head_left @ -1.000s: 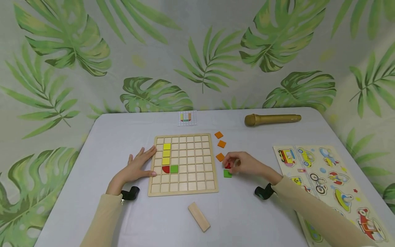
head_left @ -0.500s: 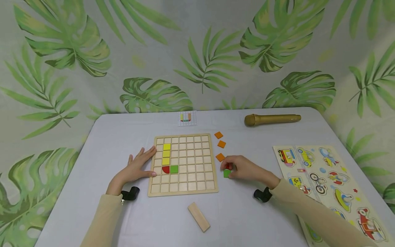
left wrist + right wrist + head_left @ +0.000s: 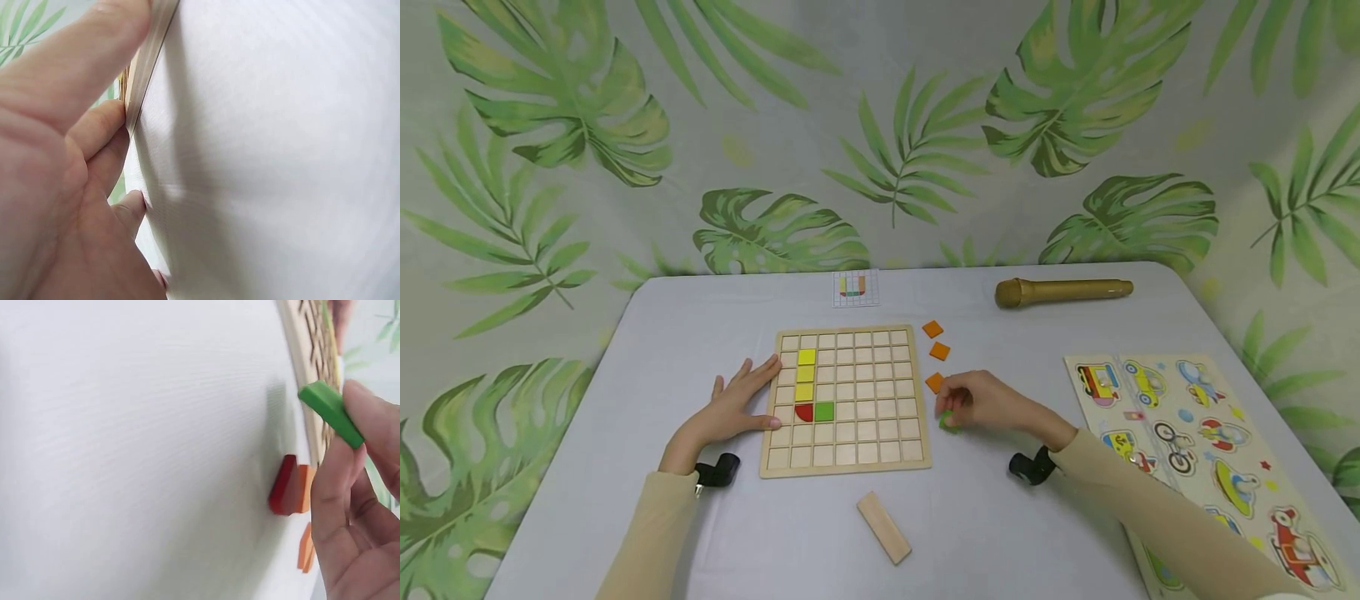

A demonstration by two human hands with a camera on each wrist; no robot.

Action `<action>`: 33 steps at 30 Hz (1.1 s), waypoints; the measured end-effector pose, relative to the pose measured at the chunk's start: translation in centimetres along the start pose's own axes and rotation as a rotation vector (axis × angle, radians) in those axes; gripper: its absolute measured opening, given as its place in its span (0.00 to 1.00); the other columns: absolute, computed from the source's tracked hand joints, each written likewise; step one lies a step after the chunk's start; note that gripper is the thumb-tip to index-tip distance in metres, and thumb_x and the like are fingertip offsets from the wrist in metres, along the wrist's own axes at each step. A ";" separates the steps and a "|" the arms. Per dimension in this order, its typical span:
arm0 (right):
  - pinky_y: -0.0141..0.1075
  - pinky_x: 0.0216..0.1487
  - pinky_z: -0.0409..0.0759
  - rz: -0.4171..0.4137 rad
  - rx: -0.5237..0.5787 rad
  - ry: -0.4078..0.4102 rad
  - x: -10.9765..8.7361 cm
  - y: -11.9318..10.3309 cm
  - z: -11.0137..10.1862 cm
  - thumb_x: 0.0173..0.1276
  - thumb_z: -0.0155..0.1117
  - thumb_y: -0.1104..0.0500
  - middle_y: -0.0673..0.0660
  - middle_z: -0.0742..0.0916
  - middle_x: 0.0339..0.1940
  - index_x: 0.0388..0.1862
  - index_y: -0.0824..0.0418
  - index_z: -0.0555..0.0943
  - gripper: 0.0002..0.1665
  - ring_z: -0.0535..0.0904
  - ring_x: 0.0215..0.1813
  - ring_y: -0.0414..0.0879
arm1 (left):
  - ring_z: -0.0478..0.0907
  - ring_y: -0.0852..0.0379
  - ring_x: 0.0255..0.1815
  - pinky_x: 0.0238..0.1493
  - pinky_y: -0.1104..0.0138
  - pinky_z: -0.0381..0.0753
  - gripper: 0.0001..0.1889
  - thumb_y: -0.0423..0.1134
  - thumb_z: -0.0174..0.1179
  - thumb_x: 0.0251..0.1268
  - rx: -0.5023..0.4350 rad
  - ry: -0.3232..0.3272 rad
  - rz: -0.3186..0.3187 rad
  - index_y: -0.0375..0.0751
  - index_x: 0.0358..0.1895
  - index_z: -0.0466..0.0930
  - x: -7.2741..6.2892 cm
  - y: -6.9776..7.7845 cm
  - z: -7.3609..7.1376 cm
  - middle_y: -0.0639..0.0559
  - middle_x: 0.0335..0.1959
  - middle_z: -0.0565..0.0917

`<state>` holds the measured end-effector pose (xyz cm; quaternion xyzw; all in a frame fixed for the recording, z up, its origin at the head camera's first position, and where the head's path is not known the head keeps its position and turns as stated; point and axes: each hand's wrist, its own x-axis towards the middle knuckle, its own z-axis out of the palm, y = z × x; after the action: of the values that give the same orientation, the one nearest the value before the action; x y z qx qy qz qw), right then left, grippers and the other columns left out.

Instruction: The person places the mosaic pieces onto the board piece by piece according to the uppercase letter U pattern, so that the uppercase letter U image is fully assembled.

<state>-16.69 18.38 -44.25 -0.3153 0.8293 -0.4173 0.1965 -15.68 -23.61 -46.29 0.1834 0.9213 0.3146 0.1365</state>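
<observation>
My right hand (image 3: 985,402) pinches a green square tile (image 3: 331,411) between thumb and fingers, lifted off the table to the right of the wooden grid board (image 3: 867,454). Below it in the right wrist view lies a red tile (image 3: 284,485), hidden by the hand in the head view. My left hand (image 3: 730,408) rests with fingers spread at the board's left edge, thumb and fingertips touching the frame. On the board, a column of yellow tiles (image 3: 804,392) stands above a red rounded tile (image 3: 805,412), with a green tile (image 3: 823,412) beside that.
Orange tiles (image 3: 939,351) lie right of the board. A small pattern card (image 3: 855,288) is behind it, and a wooden block (image 3: 883,528) in front. A brown microphone-shaped object (image 3: 1063,292) lies at the back right. A picture puzzle board (image 3: 1195,442) lies at the right.
The right hand has taken hold of the green tile and lifted it from the table, shifting slightly left. The left hand has stayed in place at the board.
</observation>
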 end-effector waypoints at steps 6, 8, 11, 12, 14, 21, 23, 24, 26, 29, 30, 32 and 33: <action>0.30 0.29 0.73 0.027 0.065 0.030 1.3 -0.7 0.1 0.59 0.69 0.67 0.50 0.80 0.26 0.33 0.61 0.82 0.05 0.73 0.30 0.42 | 0.32 0.36 0.75 0.62 0.35 0.20 0.51 0.53 0.69 0.53 -0.012 0.001 0.013 0.40 0.76 0.51 -0.1 0.0 0.0 0.45 0.77 0.48; 0.30 0.26 0.71 0.034 0.090 0.034 1.8 -1.1 0.3 0.60 0.69 0.67 0.50 0.79 0.25 0.33 0.62 0.82 0.04 0.72 0.27 0.42 | 0.32 0.35 0.75 0.61 0.35 0.20 0.51 0.53 0.69 0.53 -0.015 0.002 0.015 0.39 0.76 0.51 -0.1 0.0 0.0 0.45 0.77 0.48; 0.29 0.23 0.70 0.029 0.122 0.036 2.6 -1.8 0.7 0.61 0.68 0.66 0.52 0.79 0.23 0.33 0.64 0.81 0.04 0.71 0.24 0.42 | 0.32 0.35 0.75 0.61 0.34 0.20 0.51 0.53 0.69 0.53 -0.018 0.002 0.016 0.39 0.76 0.51 -0.1 0.0 0.0 0.45 0.77 0.48; 0.29 0.24 0.70 0.025 0.123 0.039 2.9 -2.1 0.9 0.61 0.68 0.66 0.51 0.79 0.24 0.34 0.64 0.81 0.03 0.72 0.25 0.42 | 0.32 0.35 0.75 0.61 0.34 0.20 0.51 0.53 0.69 0.53 -0.018 0.002 0.016 0.39 0.76 0.51 -0.1 0.0 0.0 0.45 0.77 0.48; 0.30 0.27 0.72 0.005 0.120 0.043 3.7 -2.4 1.3 0.61 0.68 0.66 0.51 0.80 0.26 0.34 0.64 0.81 0.04 0.73 0.27 0.43 | 0.32 0.35 0.75 0.61 0.34 0.21 0.51 0.53 0.69 0.53 -0.017 0.002 0.013 0.39 0.76 0.51 -0.1 0.0 0.0 0.45 0.77 0.48; 0.32 0.36 0.76 -0.022 0.099 0.044 6.5 -3.0 3.4 0.61 0.68 0.66 0.49 0.81 0.29 0.34 0.62 0.82 0.04 0.75 0.32 0.42 | 0.32 0.35 0.75 0.61 0.35 0.21 0.51 0.54 0.69 0.53 -0.017 0.000 0.005 0.40 0.76 0.51 -0.2 -0.1 0.0 0.45 0.77 0.48; 0.31 0.35 0.76 -0.009 0.114 0.043 7.3 -3.2 4.1 0.61 0.67 0.66 0.49 0.81 0.29 0.34 0.61 0.82 0.04 0.76 0.31 0.41 | 0.32 0.36 0.75 0.61 0.35 0.21 0.51 0.54 0.69 0.53 -0.015 0.000 0.005 0.40 0.76 0.51 -0.2 -0.2 0.1 0.45 0.77 0.48; 0.31 0.34 0.75 -0.007 0.127 0.043 7.6 -3.3 4.4 0.61 0.67 0.66 0.49 0.81 0.29 0.34 0.62 0.82 0.03 0.75 0.30 0.41 | 0.32 0.36 0.75 0.61 0.35 0.21 0.51 0.54 0.69 0.53 -0.014 0.000 0.006 0.40 0.76 0.51 -0.2 -0.2 0.1 0.45 0.77 0.48; 0.31 0.32 0.76 0.002 0.148 0.042 8.2 -3.6 5.0 0.61 0.67 0.67 0.50 0.81 0.28 0.34 0.63 0.81 0.03 0.76 0.28 0.42 | 0.32 0.36 0.75 0.61 0.34 0.21 0.51 0.54 0.69 0.53 -0.012 0.000 0.007 0.41 0.76 0.51 -0.1 -0.3 0.1 0.46 0.77 0.48; 0.31 0.30 0.76 0.017 0.159 0.046 9.1 -3.9 5.9 0.61 0.67 0.68 0.52 0.81 0.26 0.34 0.64 0.81 0.03 0.76 0.25 0.43 | 0.32 0.36 0.75 0.61 0.34 0.21 0.51 0.55 0.69 0.53 -0.010 0.000 0.008 0.41 0.76 0.51 -0.1 -0.3 0.1 0.46 0.77 0.48; 0.30 0.30 0.76 0.020 0.149 0.050 9.4 -4.1 6.2 0.61 0.67 0.69 0.52 0.81 0.25 0.33 0.64 0.81 0.04 0.76 0.25 0.43 | 0.32 0.36 0.75 0.61 0.35 0.21 0.51 0.55 0.69 0.53 -0.009 0.000 0.008 0.42 0.76 0.51 0.0 -0.3 0.1 0.46 0.77 0.48; 0.30 0.29 0.76 0.024 0.122 0.059 9.7 -4.4 6.6 0.60 0.67 0.70 0.51 0.81 0.24 0.32 0.64 0.81 0.04 0.76 0.25 0.42 | 0.32 0.36 0.75 0.61 0.35 0.21 0.51 0.55 0.69 0.53 -0.010 0.000 0.009 0.41 0.76 0.51 0.0 -0.3 0.0 0.46 0.77 0.48; 0.29 0.29 0.75 0.025 0.105 0.065 9.9 -4.5 6.8 0.60 0.67 0.70 0.50 0.80 0.24 0.32 0.64 0.81 0.04 0.76 0.25 0.41 | 0.32 0.36 0.75 0.61 0.35 0.21 0.51 0.55 0.69 0.53 -0.010 0.000 0.009 0.41 0.76 0.51 0.0 -0.3 0.0 0.46 0.77 0.48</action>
<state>-18.26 5.69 -45.13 -0.2804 0.8162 -0.4677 0.1909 -15.74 -23.82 -46.51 0.1870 0.9188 0.3198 0.1360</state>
